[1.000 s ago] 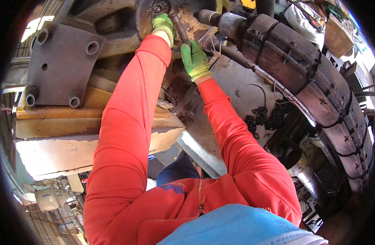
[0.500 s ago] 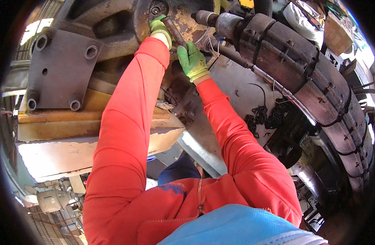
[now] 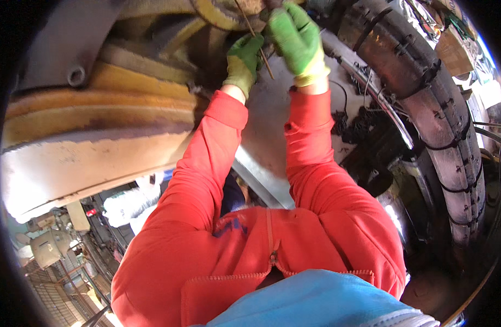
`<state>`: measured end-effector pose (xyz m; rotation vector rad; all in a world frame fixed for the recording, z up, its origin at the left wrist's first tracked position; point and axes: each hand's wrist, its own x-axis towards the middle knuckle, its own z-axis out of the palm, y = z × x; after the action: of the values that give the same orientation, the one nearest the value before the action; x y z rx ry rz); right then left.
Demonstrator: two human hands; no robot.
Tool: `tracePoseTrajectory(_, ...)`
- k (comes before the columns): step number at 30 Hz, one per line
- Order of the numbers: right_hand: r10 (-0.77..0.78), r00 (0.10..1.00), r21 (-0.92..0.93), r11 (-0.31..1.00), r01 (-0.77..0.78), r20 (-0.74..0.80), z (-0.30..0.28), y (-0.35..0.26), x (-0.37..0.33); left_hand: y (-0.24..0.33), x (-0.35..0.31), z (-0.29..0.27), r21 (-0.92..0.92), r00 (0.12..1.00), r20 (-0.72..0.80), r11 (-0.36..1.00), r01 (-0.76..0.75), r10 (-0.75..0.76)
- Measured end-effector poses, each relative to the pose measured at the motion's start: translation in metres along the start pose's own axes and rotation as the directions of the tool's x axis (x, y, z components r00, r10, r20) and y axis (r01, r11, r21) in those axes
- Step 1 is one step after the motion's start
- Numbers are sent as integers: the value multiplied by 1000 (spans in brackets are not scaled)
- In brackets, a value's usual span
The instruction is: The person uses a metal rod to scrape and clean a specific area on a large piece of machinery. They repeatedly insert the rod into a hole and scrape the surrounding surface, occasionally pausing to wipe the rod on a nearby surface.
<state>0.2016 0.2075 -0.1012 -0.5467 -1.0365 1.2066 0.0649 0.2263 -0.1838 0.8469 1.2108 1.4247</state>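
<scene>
I take this for a heavy-machinery workshop. I can see a huge, curved, segmented part (image 3: 438,111), worn yellow metalwork (image 3: 98,111) and a thick steel plate (image 3: 65,41).

One segmented band (image 3: 441,117); left of it: two gloved hands (image 3: 243,59), two red sleeves (image 3: 193,163), one thin rod (image 3: 266,62), one dark plate (image 3: 59,38).

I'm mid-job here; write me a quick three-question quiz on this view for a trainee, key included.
1. What covers the right hand?
2. True or false: the curved segmented band lies to the right of both hands.
3. Which appears to grip the thin rod: A) the right hand, B) the left hand, or C) neither?

Key:
1. A mostly green glove.
2. True.
3. B.
</scene>
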Motion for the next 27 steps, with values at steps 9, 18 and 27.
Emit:
tracePoseTrajectory(9, 323, 924, -87, 946, -312, 206, -45, 29, -12, -133, -81, -88, 859, 895, 111, 495, 132, -431)
tracePoseTrajectory(18, 648, 648, -229, 614, -755, -399, -106, 166, -123, -124, -99, -99, 891, 916, 66, 436, 124, -396)
tracePoseTrajectory(27, 106, 627, -609, 158, -777, -772, -90, 209, -224, -61, -145, -105, 45, 567, 331, 613, 789, -754)
